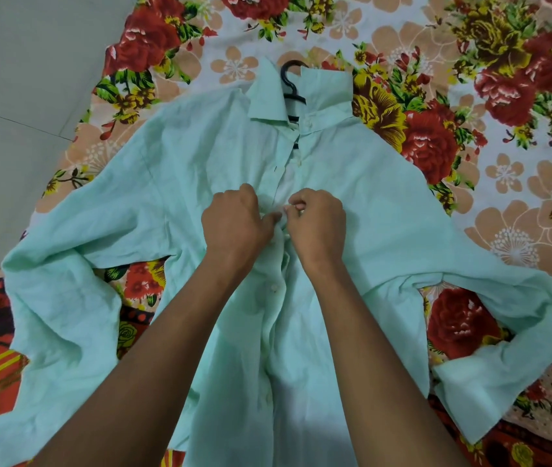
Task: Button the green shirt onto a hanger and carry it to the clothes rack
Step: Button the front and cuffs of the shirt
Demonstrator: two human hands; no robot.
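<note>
Green shirt (pixel 173 183) is spread out front-up on a floral bedsheet (pixel 490 106), collar toward 12 o'clock, sleeves flopped out to 8 and 4 o'clock. A black hanger (pixel 290 83) is already inside it, hook poking out of the collar at 12 o'clock. The placket is open from the collar down to the hands, and closed below them with a white button (pixel 273 288) showing at about 6 o'clock from the hands.

Both arms come up from the bottom edge and meet mid-chest on the placket. Left hand (pixel 234 224) has its fingers curled in, pinching the left edge of the shirt front. Right hand (pixel 318 222) is knuckles-up with thumb and fingertips squeezed on the right edge, so both grips are tight on fabric, nearly touching each other. Can't tell whether a button is between the fingertips.

Bare grey floor (pixel 21 96) shows off the sheet at 10 o'clock.
</note>
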